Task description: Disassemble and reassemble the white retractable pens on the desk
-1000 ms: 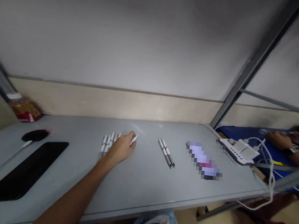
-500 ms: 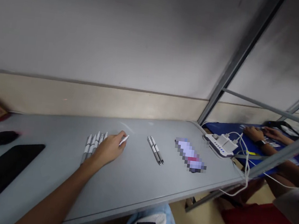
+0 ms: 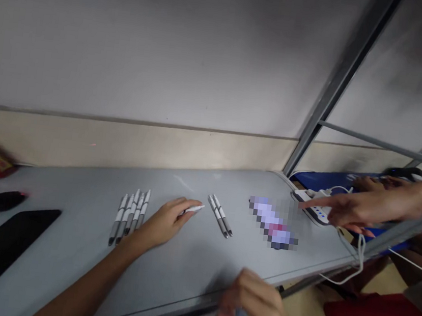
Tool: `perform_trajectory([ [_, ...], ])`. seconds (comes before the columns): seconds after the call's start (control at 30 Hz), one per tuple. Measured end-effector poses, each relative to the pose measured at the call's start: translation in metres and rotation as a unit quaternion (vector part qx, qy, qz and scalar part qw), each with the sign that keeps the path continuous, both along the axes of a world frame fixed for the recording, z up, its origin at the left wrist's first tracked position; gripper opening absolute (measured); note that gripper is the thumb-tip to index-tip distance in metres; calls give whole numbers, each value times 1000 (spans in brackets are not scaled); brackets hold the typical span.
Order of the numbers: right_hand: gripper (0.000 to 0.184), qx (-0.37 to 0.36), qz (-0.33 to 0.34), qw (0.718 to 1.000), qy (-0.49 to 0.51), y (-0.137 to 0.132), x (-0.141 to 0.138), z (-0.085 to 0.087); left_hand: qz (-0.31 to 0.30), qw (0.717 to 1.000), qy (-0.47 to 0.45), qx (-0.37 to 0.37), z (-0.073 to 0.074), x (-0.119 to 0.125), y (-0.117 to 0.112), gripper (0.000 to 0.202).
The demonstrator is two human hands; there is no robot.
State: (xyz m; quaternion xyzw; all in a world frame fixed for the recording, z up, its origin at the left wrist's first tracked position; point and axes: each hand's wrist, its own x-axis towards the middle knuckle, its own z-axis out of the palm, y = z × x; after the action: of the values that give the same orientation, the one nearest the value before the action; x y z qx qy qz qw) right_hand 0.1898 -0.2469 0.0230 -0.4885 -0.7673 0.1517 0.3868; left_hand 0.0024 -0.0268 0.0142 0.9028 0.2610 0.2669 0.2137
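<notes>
Head view: one pen (image 3: 194, 209) is pinched by the left hand (image 3: 167, 220) just beside paired pens (image 3: 218, 214); placing seems underway, alignment called for; grip cannot be told for the blurred right hand (image 3: 260, 307)

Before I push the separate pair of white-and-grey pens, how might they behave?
The two pens may roll, being rod-shaped on a smooth grey tabletop. They look light, being thin, and probably stiff, with straight barrels.
</notes>
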Motion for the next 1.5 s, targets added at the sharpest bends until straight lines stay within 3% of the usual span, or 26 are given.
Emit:
perform_trajectory([
  [0.1,18,56,-62,996,-1,59,-11,24,-19,1000,8,19,2,2,-3,32],
  [0.2,39,58,-96,991,-73,120,-19,33,-19,999,4,50,2,-1,-2,33],
  [0.27,44,0,-66,994,-88,156,-21,31,-8,997,-6,81,2,-6,4,35],
  [0.37,38,-172,30,982,-73,199,-18,21,27,991,-7,129,0,-16,17,23],
  [0.47,39,-195,74,978,14,223,-12,10,76,982,34,170,-1,-26,31,18],
  [0.57,35,-199,77,968,128,229,-6,3,109,968,94,204,-2,-32,40,22],
  [0.67,39,-290,105,928,211,223,1,3,105,960,130,224,-1,-33,42,27],
  [0.8,41,-398,117,869,268,215,6,9,82,961,117,236,3,-30,40,28],
  [0.9,37,-410,112,855,295,214,7,10,76,964,115,228,7,-29,38,27],
  [1.0,38,-360,119,887,265,214,7,9,111,957,128,236,8,-29,37,25],
  [1.1,34,-199,111,964,138,212,5,7,128,960,126,217,5,-30,38,24],
  [1.17,29,-88,83,992,45,211,4,5,123,971,111,174,1,-32,41,23],
  [1.27,24,-11,47,998,-36,210,2,2,120,981,104,107,-3,-34,43,22],
  [1.4,29,-32,12,997,-65,210,1,-1,110,986,94,87,-4,-30,40,26],
  [1.5,20,-8,11,999,-51,210,0,-2,104,988,82,78,-2,-26,36,24],
])
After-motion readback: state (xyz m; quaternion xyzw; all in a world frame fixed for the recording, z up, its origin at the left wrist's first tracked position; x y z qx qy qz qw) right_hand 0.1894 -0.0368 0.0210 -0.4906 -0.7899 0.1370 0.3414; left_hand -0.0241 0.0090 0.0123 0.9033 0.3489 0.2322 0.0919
